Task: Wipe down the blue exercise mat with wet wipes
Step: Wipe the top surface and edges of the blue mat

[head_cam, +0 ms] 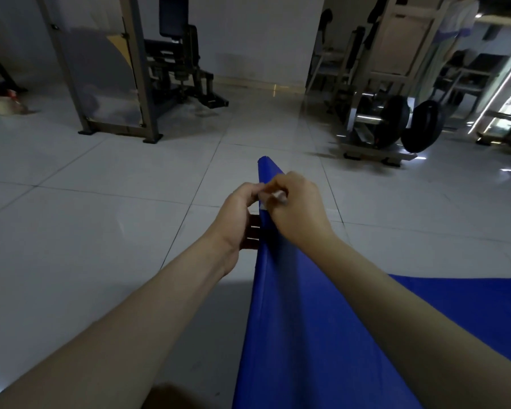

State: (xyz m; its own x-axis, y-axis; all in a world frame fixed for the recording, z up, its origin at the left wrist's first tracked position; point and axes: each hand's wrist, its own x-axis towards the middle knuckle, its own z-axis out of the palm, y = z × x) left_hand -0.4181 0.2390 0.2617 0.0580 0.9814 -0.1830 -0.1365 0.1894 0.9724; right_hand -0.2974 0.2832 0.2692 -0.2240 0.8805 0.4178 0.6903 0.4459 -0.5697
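Observation:
The blue exercise mat (295,320) is raised on its edge and runs from the bottom of the head view up to a narrow far corner. Another part of it lies flat on the floor at the right. Both hands meet at the mat's top edge, just short of that corner. My right hand (300,211) pinches a small white wet wipe (278,196) against the edge. My left hand (236,214) is curled and grips the mat's edge from the left side, its fingertips close to the wipe.
Pale tiled floor (101,216) surrounds the mat. A weight machine (171,69) stands at the back left, and a rack with black weight plates (419,125) at the back right. A person (455,39) stands far right. A dark striped object (252,236) lies under my left hand.

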